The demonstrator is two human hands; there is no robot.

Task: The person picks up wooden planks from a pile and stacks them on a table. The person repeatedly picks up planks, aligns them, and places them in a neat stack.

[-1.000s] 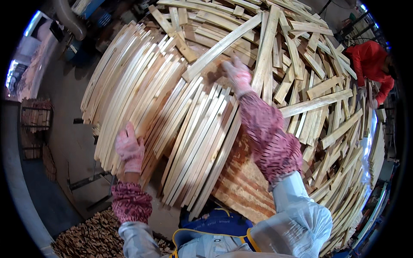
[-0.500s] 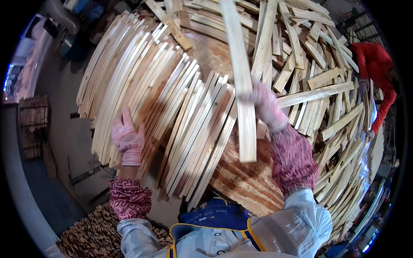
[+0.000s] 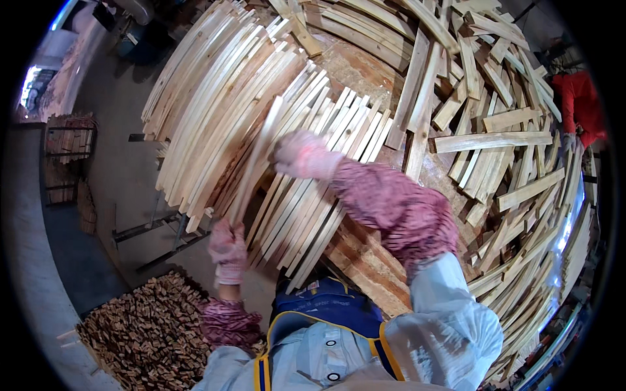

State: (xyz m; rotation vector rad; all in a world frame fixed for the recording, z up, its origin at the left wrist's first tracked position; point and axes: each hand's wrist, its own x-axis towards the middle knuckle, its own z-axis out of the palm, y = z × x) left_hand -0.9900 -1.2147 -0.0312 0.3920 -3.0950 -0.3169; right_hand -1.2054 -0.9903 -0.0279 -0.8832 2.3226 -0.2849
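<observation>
My left hand (image 3: 228, 249), in a pink-and-white glove, closes on the near end of a pale wooden slat (image 3: 253, 166). The slat stands tilted over a gap in a long row of slats on edge. My right hand (image 3: 305, 156), gloved alike and slightly blurred, is closed at the slat's upper part; its fingertips are partly hidden. To the left of the slat lies one bundle of upright-edged slats (image 3: 218, 91). Another bundle (image 3: 313, 208) fans out beneath my right forearm.
Loose boards (image 3: 492, 140) lie heaped on the right. A co-worker's red sleeve (image 3: 579, 107) shows at the far right. Under the slats is a worn brown tabletop (image 3: 368, 251). A metal frame (image 3: 163, 238) juts out at left, above a stack of short wood pieces (image 3: 147, 329).
My right hand has swung left with the slat, from beside the row to over its gap. My left hand has come off the slats' top and nearer me, onto the slat's end.
</observation>
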